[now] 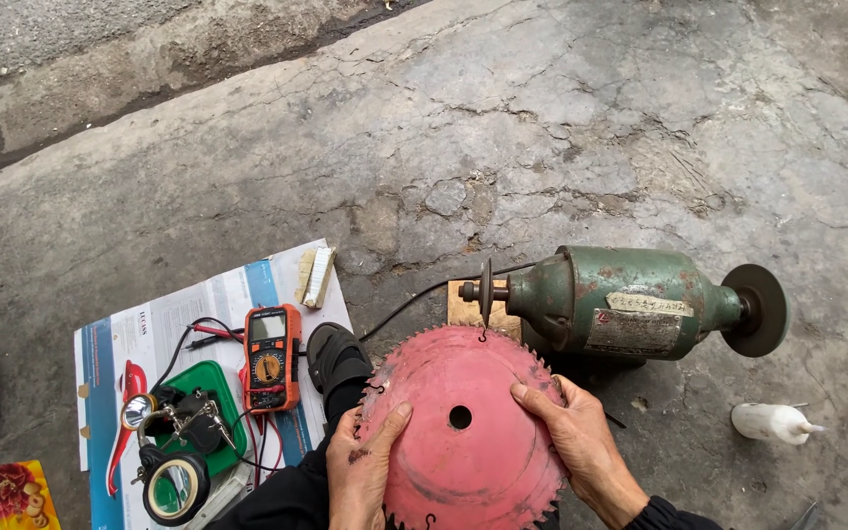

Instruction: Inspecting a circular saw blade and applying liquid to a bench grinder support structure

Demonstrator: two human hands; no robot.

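A large red circular saw blade (463,393) with a toothed rim and a centre hole is held flat in front of me. My left hand (360,466) grips its left edge, thumb on top. My right hand (576,437) grips its right edge, fingers spread over the face. Just beyond the blade lies a green, rusty bench grinder motor (630,304) with a small disc on its left shaft (486,291) and a dark wheel (758,309) on its right end. The blade's far rim nearly touches the left shaft.
An orange multimeter (272,356) with red and black leads lies on a printed paper sheet (149,334) at left. A helping-hands stand with a magnifier (174,481) sits on a green base. A white squeeze bottle (769,422) lies at right. A black sandal (336,355) shows near the blade. Cracked concrete ground (503,128).
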